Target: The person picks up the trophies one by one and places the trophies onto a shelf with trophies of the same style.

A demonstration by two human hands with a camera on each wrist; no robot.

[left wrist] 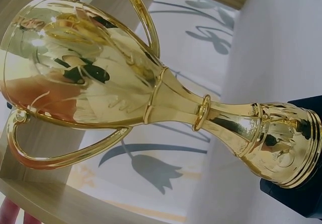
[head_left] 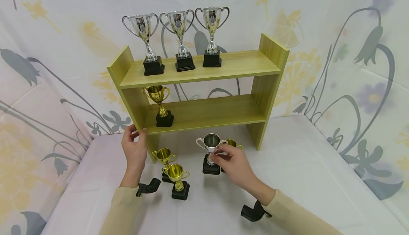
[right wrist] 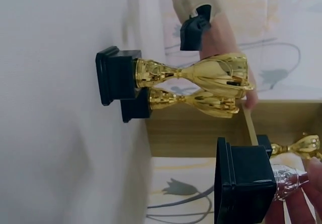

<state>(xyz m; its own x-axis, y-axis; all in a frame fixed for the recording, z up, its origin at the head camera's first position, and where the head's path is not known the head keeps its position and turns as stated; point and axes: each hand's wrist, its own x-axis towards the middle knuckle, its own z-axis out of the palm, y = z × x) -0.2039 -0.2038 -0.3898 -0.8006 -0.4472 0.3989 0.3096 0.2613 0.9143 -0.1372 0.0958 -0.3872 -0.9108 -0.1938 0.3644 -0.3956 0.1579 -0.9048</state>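
Observation:
My right hand pinches a small silver trophy cup by its stem and holds it upright above the table. Its black base hangs off the surface in the right wrist view. Just behind that hand a gold trophy is partly hidden. My left hand grips the lower left side of the wooden shelf, thumb at the front edge. Two gold trophies stand on the table beside my left wrist, the nearer one overlapping the farther one.
Three silver trophies, one of them the middle trophy, line the top tier from the left. A single gold trophy stands at the left of the lower tier. The white-covered table meets a flower-patterned cloth backdrop.

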